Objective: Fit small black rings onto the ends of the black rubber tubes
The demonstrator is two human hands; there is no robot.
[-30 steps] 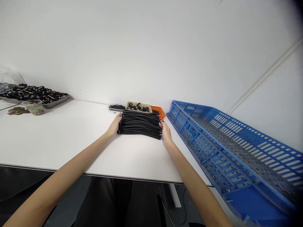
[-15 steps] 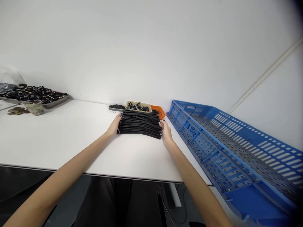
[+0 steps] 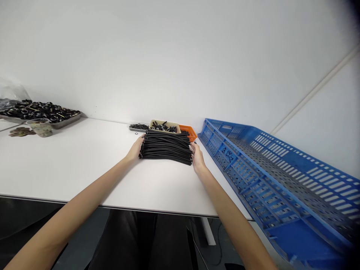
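"What's on your desk (image 3: 70,161), left to right?"

"Shiny black pieces (image 3: 39,110) heaped in a metal tray (image 3: 66,123) by the back edge, then a clear plastic cup (image 3: 42,130). My left hand (image 3: 136,149) grips the left ends of slim, matte, slightly bowed black rods (image 3: 165,147)."

"And beyond?"

"The rods span between my hands, nearer the back edge; my right hand (image 3: 198,156) clasps their right ends. Rightmost, a slatted blue plastic crate (image 3: 239,167)."

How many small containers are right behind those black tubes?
3: a greyish tray at left, a cream tray in the middle, an orange basket at right. The black tubes may hide others.
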